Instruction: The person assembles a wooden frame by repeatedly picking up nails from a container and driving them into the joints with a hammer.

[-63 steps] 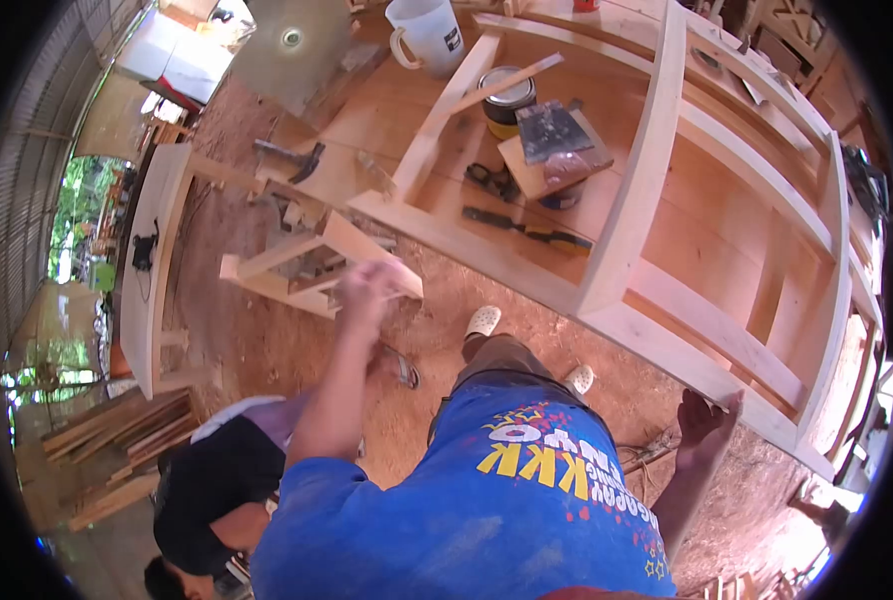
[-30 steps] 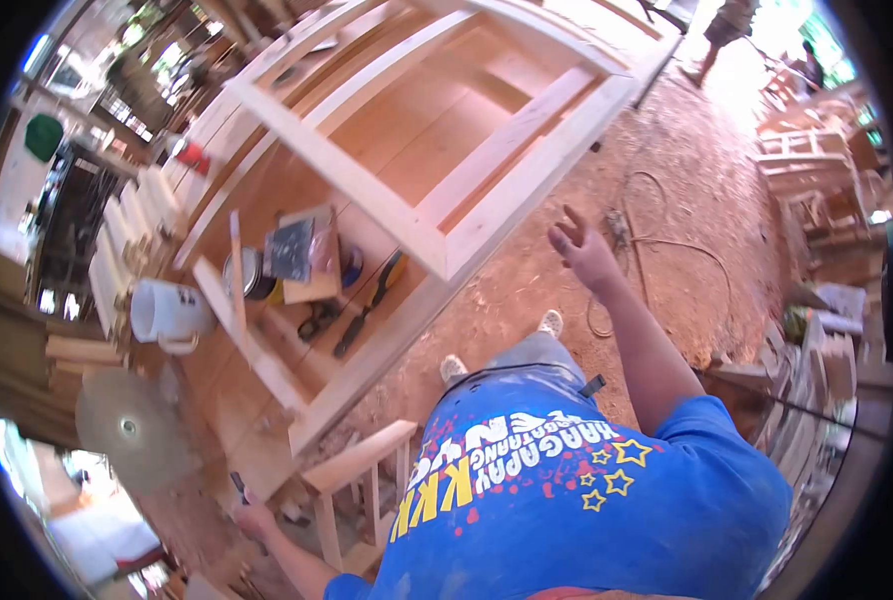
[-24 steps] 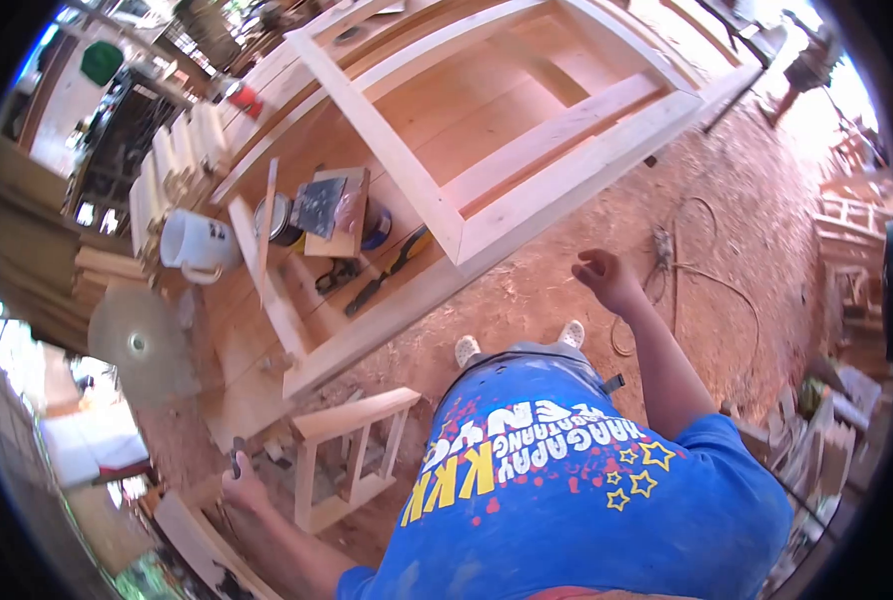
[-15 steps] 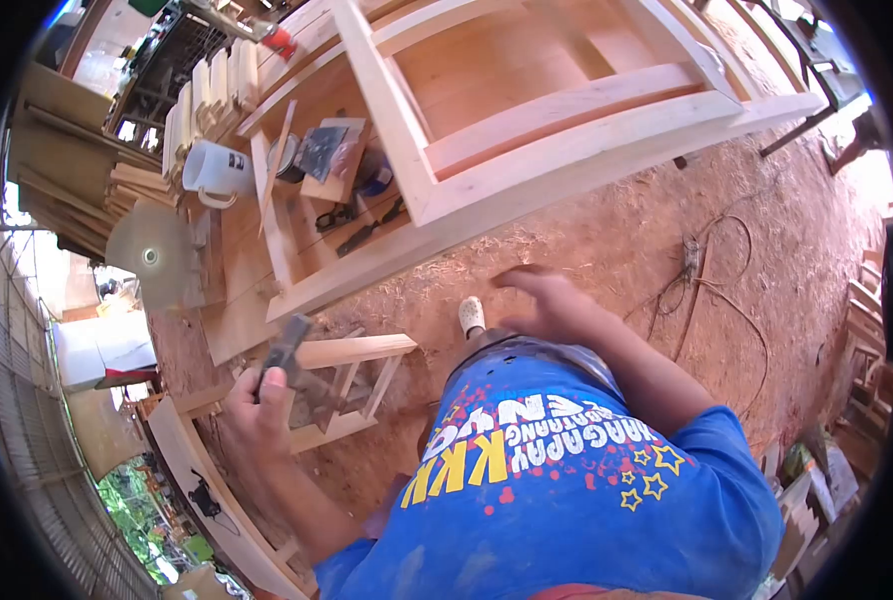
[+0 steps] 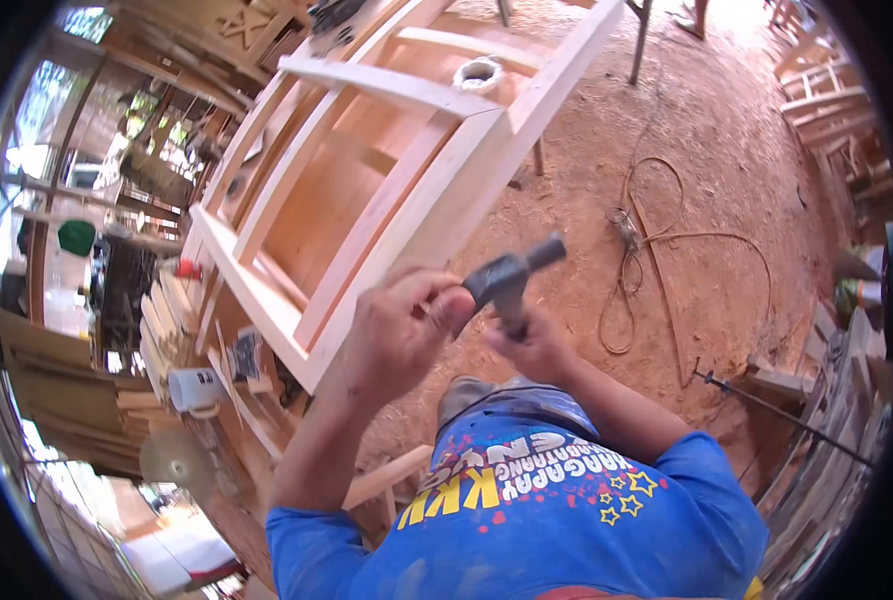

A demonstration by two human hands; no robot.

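Observation:
A hammer point(image 5: 510, 272) with a dark metal head is in front of my body, above the floor. My left hand point(image 5: 402, 325) pinches the end of its head on the left side. On the handle, just below the head, my right hand point(image 5: 537, 345) is closed; the rest of the handle is hidden or blurred. Beyond my left hand lies a pale wooden frame point(image 5: 435, 215) with several bars, raised on a work table. My left forearm passes close to its near corner in view.
A white tape roll point(image 5: 478, 75) sits by the frame's far end. At left are a white mug-like container point(image 5: 196, 389) and a round fan-like disc point(image 5: 177, 458). Cords point(image 5: 667, 236) loop over the dusty floor at right. Stacked wood point(image 5: 827, 400) lines the right edge.
My left hand has carried the hammer from the lower left to the middle. My right hand, empty before, has closed on the handle. The view has turned to the right.

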